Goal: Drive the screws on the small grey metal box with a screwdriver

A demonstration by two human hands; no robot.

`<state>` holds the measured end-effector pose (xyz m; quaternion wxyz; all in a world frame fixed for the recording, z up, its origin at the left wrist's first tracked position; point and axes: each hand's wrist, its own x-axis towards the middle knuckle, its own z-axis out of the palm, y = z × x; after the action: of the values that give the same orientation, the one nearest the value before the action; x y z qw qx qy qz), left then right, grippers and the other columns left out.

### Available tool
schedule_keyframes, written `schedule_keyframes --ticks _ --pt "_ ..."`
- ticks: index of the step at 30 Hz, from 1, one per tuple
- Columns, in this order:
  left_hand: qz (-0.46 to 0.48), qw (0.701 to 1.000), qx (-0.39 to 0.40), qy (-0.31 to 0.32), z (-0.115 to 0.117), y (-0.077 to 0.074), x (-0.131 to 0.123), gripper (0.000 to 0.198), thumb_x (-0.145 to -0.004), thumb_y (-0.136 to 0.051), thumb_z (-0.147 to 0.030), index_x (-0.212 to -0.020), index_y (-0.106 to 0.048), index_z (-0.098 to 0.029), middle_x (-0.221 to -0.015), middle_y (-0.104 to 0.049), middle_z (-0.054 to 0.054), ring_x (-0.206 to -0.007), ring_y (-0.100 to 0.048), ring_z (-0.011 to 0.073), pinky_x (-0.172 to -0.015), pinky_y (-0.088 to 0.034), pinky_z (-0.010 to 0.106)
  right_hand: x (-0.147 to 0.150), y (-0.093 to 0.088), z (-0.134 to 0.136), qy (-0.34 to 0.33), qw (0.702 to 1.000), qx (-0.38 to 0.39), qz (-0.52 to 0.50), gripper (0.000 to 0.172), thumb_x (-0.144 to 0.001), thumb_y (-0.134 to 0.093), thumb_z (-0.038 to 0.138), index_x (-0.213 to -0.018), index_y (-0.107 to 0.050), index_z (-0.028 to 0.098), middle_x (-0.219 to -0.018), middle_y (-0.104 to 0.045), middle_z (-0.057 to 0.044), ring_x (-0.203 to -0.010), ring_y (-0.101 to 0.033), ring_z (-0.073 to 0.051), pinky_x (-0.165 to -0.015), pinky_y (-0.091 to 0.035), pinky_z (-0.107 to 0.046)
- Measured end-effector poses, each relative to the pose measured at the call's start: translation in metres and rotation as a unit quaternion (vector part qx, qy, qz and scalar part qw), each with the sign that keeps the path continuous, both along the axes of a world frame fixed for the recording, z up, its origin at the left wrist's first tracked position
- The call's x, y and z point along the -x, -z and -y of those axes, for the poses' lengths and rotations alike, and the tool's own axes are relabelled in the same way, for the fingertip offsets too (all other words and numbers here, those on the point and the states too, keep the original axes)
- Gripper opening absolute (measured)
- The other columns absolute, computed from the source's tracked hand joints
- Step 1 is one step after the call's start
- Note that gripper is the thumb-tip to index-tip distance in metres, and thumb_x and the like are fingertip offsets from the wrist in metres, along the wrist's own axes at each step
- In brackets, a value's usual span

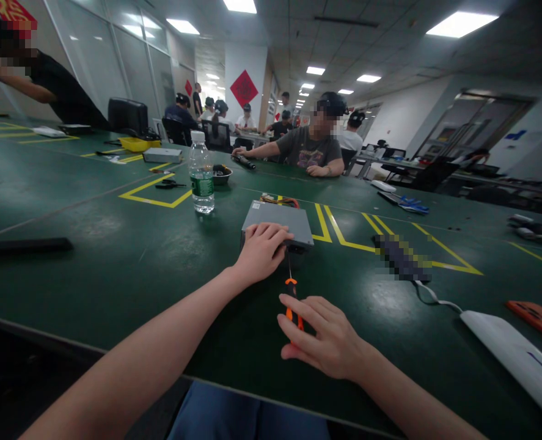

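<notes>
Left hand (262, 249) is steadying box (282, 215) palm-down; right hand (325, 336) is gripping driver (291, 282) before box, seemingly turning; next, probably needing straight pressure.

Dark green tabletop (151, 287) across my view, yellow tape (148, 201) in stripes and boxes. Centre: grey metal box (275, 220), red and yellow wires (282, 200) at its far edge. Below centre I get a screwdriver (291, 282), orange and black. Left of centre: clear bottle (200, 162), white cap (198, 136), green label (203, 186). Upper left: yellow tray (137, 145). Upper middle I log a red diamond (244, 88), white column (258, 58). Right edge: orange phone (539, 321). Lower right: white slab (504, 342). Bottom: blue trousers (247, 415).
</notes>
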<state>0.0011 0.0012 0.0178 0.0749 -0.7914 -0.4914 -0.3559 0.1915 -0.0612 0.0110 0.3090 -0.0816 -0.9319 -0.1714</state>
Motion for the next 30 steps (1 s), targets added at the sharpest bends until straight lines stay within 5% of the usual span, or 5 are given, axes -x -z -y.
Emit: schedule_keyframes --ticks 6,13,19,25,30 --pt "-0.005 1.000 0.001 -0.002 0.001 -0.001 -0.001 0.026 -0.085 -0.046 -0.019 -0.107 -0.057 -0.024 -0.123 -0.057 0.002 -0.114 -0.046 0.0212 -0.092 -0.028 0.040 -0.003 0.000 -0.001 -0.013 0.999 0.040 -0.003 0.029 -0.092 -0.037 0.029 -0.107 -0.052 0.009 -0.110 -0.057 -0.022 -0.100 -0.058 -0.023 -0.075 -0.053 -0.035" --pt "-0.003 1.000 -0.005 -0.001 -0.001 0.001 -0.001 0.026 -0.084 -0.047 -0.019 -0.108 -0.057 -0.025 -0.123 -0.057 0.001 -0.114 -0.045 0.0209 -0.092 -0.028 0.039 0.002 0.010 -0.002 -0.030 0.999 0.012 -0.025 0.020 -0.088 -0.052 0.029 -0.096 -0.049 0.011 -0.104 -0.062 -0.021 -0.074 -0.063 -0.017 -0.064 -0.054 -0.030" --pt "-0.003 1.000 -0.006 -0.003 -0.001 0.000 -0.001 0.025 -0.085 -0.047 -0.019 -0.107 -0.057 -0.025 -0.122 -0.058 0.001 -0.113 -0.046 0.0206 -0.091 -0.028 0.039 0.001 0.000 0.000 -0.008 0.999 0.041 0.012 0.031 -0.094 -0.035 0.030 -0.115 -0.048 0.011 -0.110 -0.057 -0.021 -0.100 -0.060 -0.021 -0.077 -0.054 -0.032" --pt "-0.002 1.000 -0.007 -0.002 0.000 -0.001 -0.002 0.026 -0.085 -0.046 -0.018 -0.107 -0.057 -0.024 -0.123 -0.058 0.001 -0.113 -0.046 0.0208 -0.091 -0.028 0.039 0.000 0.008 -0.002 -0.029 0.999 0.022 -0.023 0.021 -0.090 -0.046 0.024 -0.106 -0.048 0.011 -0.111 -0.056 -0.023 -0.094 -0.062 -0.021 -0.074 -0.055 -0.031" --pt "-0.003 1.000 -0.007 -0.001 0.000 0.000 -0.001 0.026 -0.084 -0.046 -0.019 -0.107 -0.057 -0.024 -0.122 -0.058 0.001 -0.113 -0.047 0.0206 -0.091 -0.028 0.039 -0.001 0.012 -0.005 -0.046 0.994 0.084 -0.047 0.034 -0.089 -0.050 0.028 -0.115 -0.037 0.009 -0.114 -0.054 -0.024 -0.104 -0.059 -0.022 -0.079 -0.054 -0.033"
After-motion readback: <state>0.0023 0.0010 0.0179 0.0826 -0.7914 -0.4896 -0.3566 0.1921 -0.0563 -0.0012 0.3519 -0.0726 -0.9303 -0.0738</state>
